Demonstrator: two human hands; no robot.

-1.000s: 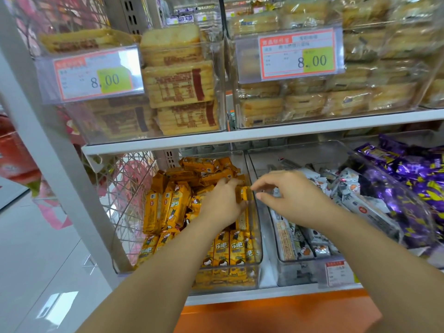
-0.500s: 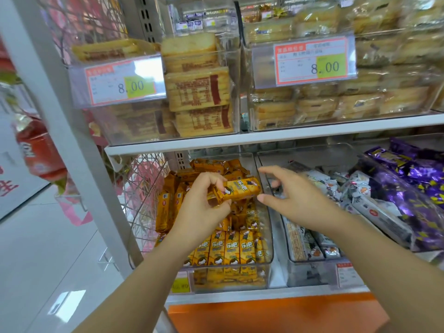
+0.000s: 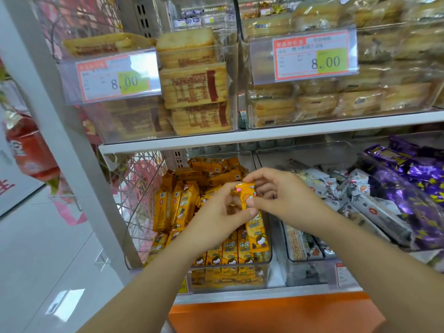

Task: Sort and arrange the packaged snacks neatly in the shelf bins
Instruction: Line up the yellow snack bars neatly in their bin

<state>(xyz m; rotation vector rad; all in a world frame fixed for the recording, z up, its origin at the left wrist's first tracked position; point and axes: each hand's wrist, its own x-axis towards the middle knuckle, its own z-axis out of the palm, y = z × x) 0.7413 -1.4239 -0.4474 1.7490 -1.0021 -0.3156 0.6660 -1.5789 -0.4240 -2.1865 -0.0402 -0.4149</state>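
A yellow snack pack [image 3: 255,224] hangs upright over the right side of the clear bin [image 3: 230,277] of yellow snacks on the lower shelf. My left hand [image 3: 216,212] pinches its upper part from the left. My right hand [image 3: 286,197] pinches its top end from the right, thumb on the wrapper's front. Several more yellow packs [image 3: 177,207] lie in the bin, some in a neat front row, others loose at the back.
A neighbouring clear bin holds white-wrapped snacks [image 3: 370,203], and purple packs [image 3: 413,188] fill the far right. The upper shelf [image 3: 288,135] carries bins of biscuit packs with 8.00 price tags [image 3: 312,56]. A grey upright post [image 3: 62,131] stands left.
My left hand lifted one yellow pack out of the bin; it now hangs upright, and my right hand has come across and taken hold of its top.
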